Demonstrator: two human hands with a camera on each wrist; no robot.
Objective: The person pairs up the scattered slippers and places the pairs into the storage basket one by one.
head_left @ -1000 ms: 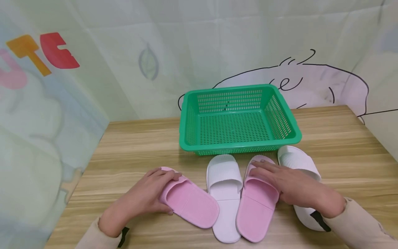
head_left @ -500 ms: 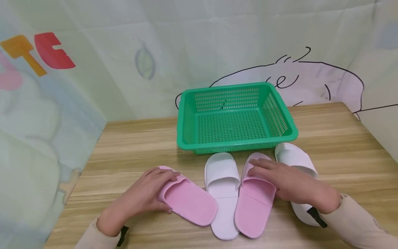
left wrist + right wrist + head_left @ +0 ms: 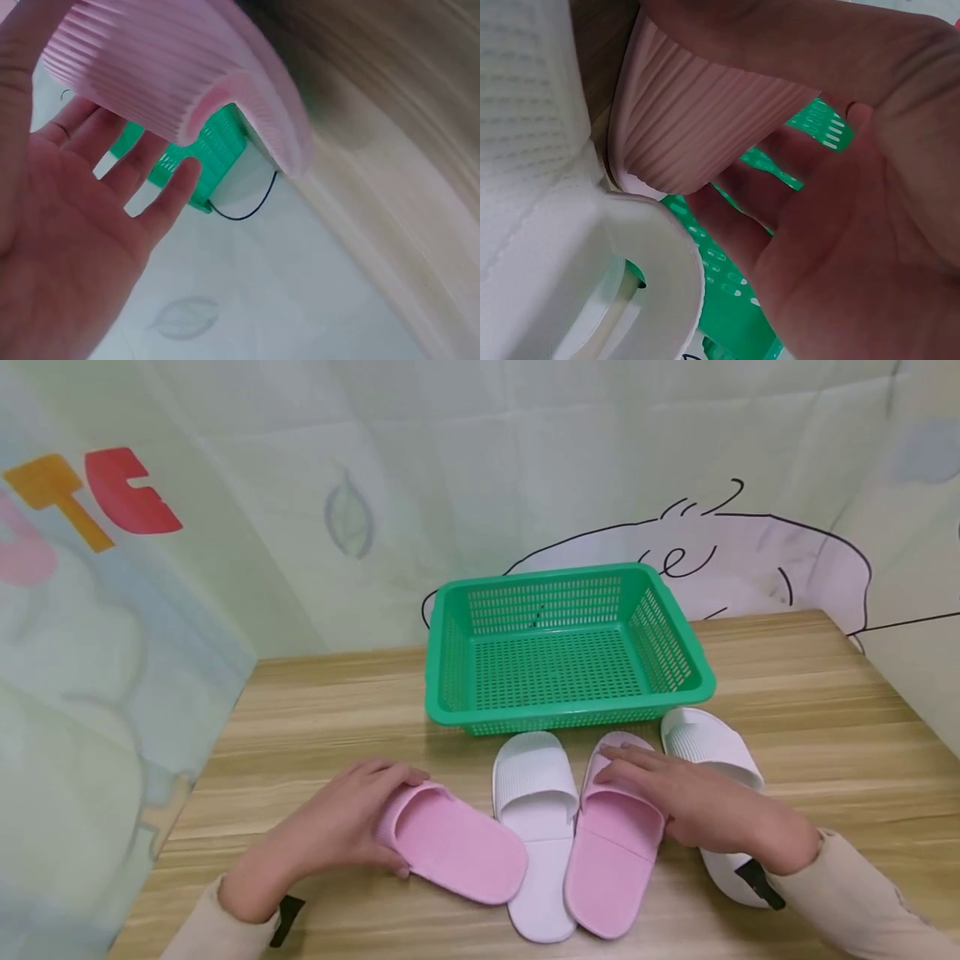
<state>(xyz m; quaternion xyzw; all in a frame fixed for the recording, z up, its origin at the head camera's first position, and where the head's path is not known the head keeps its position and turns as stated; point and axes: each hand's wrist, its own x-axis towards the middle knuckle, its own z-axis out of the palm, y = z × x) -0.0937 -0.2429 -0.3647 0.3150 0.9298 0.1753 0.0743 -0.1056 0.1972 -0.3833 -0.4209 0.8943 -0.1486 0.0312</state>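
While both hands are resting on pink slippers, the green basket (image 3: 566, 647) is sitting behind.
The left hand (image 3: 337, 827) is gripping the left pink slipper (image 3: 453, 843) by its strap; the right hand (image 3: 697, 806) is lying flat on the other pink slipper (image 3: 611, 852). They are looking soft, light, bendy.

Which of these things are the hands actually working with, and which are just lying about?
In hand:
left hand on the left pink slipper
right hand on the right pink slipper

Lying about:
two white slippers
green basket
wooden table
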